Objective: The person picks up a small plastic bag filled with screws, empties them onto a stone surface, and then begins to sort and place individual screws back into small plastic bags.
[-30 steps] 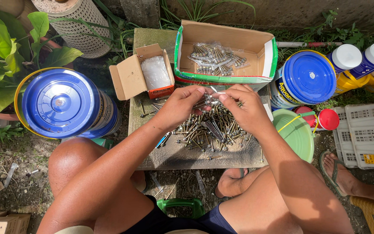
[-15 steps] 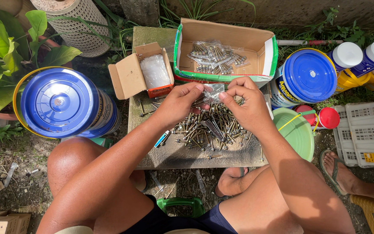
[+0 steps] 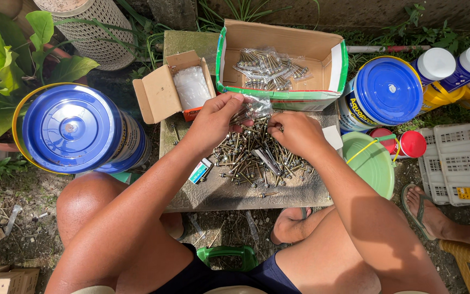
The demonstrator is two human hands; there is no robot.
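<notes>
My left hand (image 3: 217,121) pinches a small clear plastic bag (image 3: 252,108) holding several screws, just above a loose pile of screws (image 3: 254,158) on a grey concrete slab (image 3: 202,190). My right hand (image 3: 296,133) is closed at the bag's lower right edge, fingers on the bag or on a screw; which one is hidden. Behind the hands, an open cardboard box with green trim (image 3: 322,65) holds several filled clear bags of screws (image 3: 267,68). A smaller open carton (image 3: 161,92) at the left holds a stack of empty clear bags (image 3: 191,87).
A large blue-lidded bucket (image 3: 77,128) stands at left, another blue-lidded tub (image 3: 387,90) at right, beside a green lid (image 3: 373,163), a red-capped jar (image 3: 412,144), yellow bottles (image 3: 436,65) and a white crate (image 3: 452,163). Another person's sandalled foot (image 3: 425,209) is at right. Plants at left.
Both hands have shifted slightly lower and left with the small bag; the bag now sits between the hands above the pile rather than raised near the box edge.
</notes>
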